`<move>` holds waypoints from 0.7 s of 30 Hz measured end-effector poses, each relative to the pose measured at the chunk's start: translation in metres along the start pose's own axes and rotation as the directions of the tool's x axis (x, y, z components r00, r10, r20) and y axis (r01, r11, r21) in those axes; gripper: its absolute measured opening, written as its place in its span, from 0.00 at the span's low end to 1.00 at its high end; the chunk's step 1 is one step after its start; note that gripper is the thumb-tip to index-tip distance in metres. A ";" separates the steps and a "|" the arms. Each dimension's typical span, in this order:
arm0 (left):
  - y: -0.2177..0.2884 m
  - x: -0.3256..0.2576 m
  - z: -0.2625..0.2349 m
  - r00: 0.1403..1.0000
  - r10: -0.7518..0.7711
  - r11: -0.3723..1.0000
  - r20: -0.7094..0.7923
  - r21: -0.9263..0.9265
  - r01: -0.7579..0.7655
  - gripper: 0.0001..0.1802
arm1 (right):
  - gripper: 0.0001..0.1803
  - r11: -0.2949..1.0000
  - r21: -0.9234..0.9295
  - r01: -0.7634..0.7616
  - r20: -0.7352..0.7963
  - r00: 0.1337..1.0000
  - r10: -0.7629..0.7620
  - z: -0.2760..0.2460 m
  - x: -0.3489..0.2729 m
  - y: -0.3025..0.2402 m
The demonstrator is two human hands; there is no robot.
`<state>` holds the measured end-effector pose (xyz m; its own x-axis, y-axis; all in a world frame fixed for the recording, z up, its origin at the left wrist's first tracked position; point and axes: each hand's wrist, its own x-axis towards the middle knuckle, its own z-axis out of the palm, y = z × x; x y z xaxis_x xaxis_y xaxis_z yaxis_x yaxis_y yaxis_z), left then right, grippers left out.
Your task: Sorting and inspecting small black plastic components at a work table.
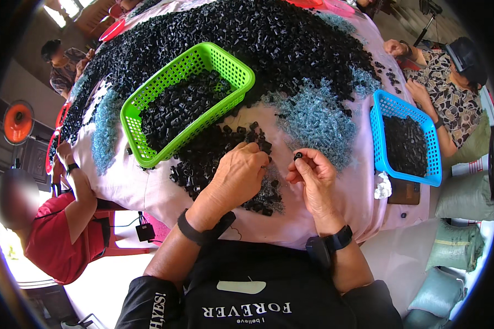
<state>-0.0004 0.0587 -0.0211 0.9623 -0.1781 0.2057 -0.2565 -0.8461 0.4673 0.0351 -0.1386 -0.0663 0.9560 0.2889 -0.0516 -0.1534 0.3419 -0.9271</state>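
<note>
My right hand (318, 183) pinches a small black ring-shaped plastic part (298, 156) between thumb and fingertips, above the pink cloth. My left hand (239, 172) is beside it, over a small heap of loose black plastic parts (189, 172). Its fingers are curled together with the back of the hand upward; what they hold, if anything, is hidden. Just beyond this heap, a green basket (139, 154) holds many similar black parts. A mound of pale blue, clear, coil-like pieces (315, 123) lies past my right hand.
A huge pile of black parts (219, 24) covers the table's far side. At right stands a blue basket (406, 175) of dark pieces, with crumpled white paper (383, 186) nearby. Co-workers sit left (57, 236) and right (450, 104). Stuffed sacks (455, 244) lie at lower right.
</note>
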 end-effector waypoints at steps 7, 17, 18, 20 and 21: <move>0.002 0.003 -0.014 1.000 0.014 0.994 -0.010 -0.110 -0.015 0.04 | 0.10 0.998 0.058 0.012 -0.009 1.000 -0.012 -0.002 0.000 0.000; -0.032 -0.003 -0.035 0.972 -0.133 0.991 -0.196 -0.040 0.127 0.05 | 0.10 0.996 0.078 0.047 -0.007 0.999 -0.046 -0.001 0.001 0.002; -0.034 -0.005 -0.037 0.969 -0.161 0.987 -0.187 -0.030 0.158 0.05 | 0.10 0.995 0.079 0.053 -0.008 0.999 -0.052 -0.001 0.001 0.002; -0.037 -0.008 -0.038 0.966 -0.185 0.983 -0.183 -0.039 0.181 0.06 | 0.10 0.995 0.079 0.057 -0.007 0.998 -0.057 0.000 0.001 0.002; -0.038 -0.010 -0.039 0.965 -0.204 0.979 -0.166 -0.041 0.200 0.06 | 0.10 0.996 0.063 0.059 -0.013 0.998 -0.059 0.000 0.001 0.001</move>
<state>-0.0036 0.1124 -0.0071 0.9655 0.0847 0.2461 -0.0620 -0.8434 0.5337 0.0360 -0.1378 -0.0677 0.9666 0.2564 -0.0022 -0.1119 0.4144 -0.9032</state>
